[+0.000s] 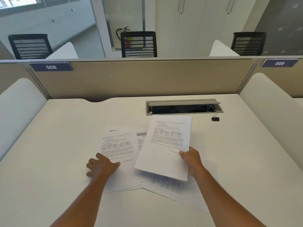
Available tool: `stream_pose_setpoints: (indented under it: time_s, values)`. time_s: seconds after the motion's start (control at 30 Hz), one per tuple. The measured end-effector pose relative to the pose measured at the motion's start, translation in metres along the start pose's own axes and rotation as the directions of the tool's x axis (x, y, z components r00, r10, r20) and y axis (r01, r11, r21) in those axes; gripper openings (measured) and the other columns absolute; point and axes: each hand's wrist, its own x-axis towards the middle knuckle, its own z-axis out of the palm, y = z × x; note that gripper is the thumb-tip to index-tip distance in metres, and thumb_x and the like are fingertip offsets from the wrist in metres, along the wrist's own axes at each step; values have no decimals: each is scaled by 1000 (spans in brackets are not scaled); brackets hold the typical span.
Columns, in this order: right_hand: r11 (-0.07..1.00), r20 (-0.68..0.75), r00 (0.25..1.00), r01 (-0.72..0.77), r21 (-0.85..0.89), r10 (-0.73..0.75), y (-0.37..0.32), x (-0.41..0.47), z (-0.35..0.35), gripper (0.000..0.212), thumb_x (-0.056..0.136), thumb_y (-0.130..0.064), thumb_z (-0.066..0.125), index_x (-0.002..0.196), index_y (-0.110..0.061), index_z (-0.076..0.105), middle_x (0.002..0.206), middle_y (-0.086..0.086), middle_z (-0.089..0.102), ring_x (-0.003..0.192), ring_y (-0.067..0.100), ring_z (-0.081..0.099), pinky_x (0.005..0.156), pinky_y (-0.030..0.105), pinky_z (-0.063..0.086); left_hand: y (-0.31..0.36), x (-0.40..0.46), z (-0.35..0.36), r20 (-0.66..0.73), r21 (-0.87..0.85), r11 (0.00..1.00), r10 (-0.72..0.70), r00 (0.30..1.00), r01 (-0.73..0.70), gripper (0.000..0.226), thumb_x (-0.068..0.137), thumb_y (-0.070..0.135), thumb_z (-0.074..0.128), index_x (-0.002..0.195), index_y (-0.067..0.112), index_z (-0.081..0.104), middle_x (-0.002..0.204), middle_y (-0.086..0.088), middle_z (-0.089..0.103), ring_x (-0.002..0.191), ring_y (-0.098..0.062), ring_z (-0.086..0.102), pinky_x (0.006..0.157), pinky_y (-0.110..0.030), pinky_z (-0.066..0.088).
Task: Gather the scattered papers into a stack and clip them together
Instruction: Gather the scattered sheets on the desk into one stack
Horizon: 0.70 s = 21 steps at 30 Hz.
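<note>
Several printed white papers lie overlapping on the white desk [65, 131]. My right hand [191, 159] grips the lower right edge of one printed sheet [165, 145] and holds it lifted and tilted above the others. My left hand [101, 166] rests flat, fingers spread, on the lower left corner of another printed sheet [118, 145] lying on the desk. A further sheet [170, 185] lies skewed under the lifted one, partly hidden. A small black binder clip [215, 118] stands at the back right, apart from the papers.
An open cable tray [183, 106] with a raised metal flap is set into the desk behind the papers. White side dividers [19, 108] flank the desk and a beige partition [139, 79] closes the back. Chairs stand beyond it.
</note>
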Motion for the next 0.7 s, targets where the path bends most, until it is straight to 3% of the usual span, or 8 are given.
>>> stream_pose_setpoints:
  time_s: [0.23, 0.4, 0.5, 0.6, 0.7]
  values:
    - [996, -25, 998, -63, -55, 62, 26, -2, 1, 32, 89, 0, 56, 113, -16, 70, 108, 5, 71, 100, 29, 66, 94, 41, 55, 3, 3, -8, 14, -68, 997, 26, 1000, -25, 97, 61, 50, 89, 130, 10, 33, 131, -20, 46, 125, -38, 44, 97, -50, 43]
    - [997, -20, 999, -51, -64, 50, 25, -2, 1, 29, 89, 0, 56, 107, -20, 69, 103, 2, 70, 100, 28, 66, 92, 40, 55, 0, 10, -10, 16, -344, 938, 33, 999, -25, 66, 77, 21, 76, 129, 2, 40, 118, -21, 65, 107, -42, 64, 91, -45, 50]
    - [996, -19, 999, -44, -80, 43, 27, -1, 1, 29, 89, -1, 57, 107, -21, 69, 104, 2, 71, 100, 28, 67, 92, 39, 56, -6, 11, -19, 34, -481, 876, 73, 997, -48, 37, 68, 27, 69, 98, 6, 66, 99, -17, 73, 89, -37, 67, 82, -42, 55]
    - [995, -24, 999, -49, -91, 47, 27, 0, 1, 29, 89, -2, 57, 109, -20, 69, 107, 3, 71, 100, 28, 66, 92, 40, 56, -8, 12, -29, 38, -542, 839, 93, 995, -58, 26, 59, 25, 65, 77, 6, 67, 80, -13, 71, 79, -36, 67, 73, -42, 56]
    - [994, -27, 998, -54, -100, 51, 27, 1, 1, 32, 89, -3, 57, 116, -16, 69, 110, 3, 71, 102, 28, 66, 95, 41, 55, -4, 12, -41, -56, -609, 789, 68, 996, -88, 27, 76, 18, 75, 97, 4, 69, 98, -14, 72, 92, -36, 68, 80, -39, 52]
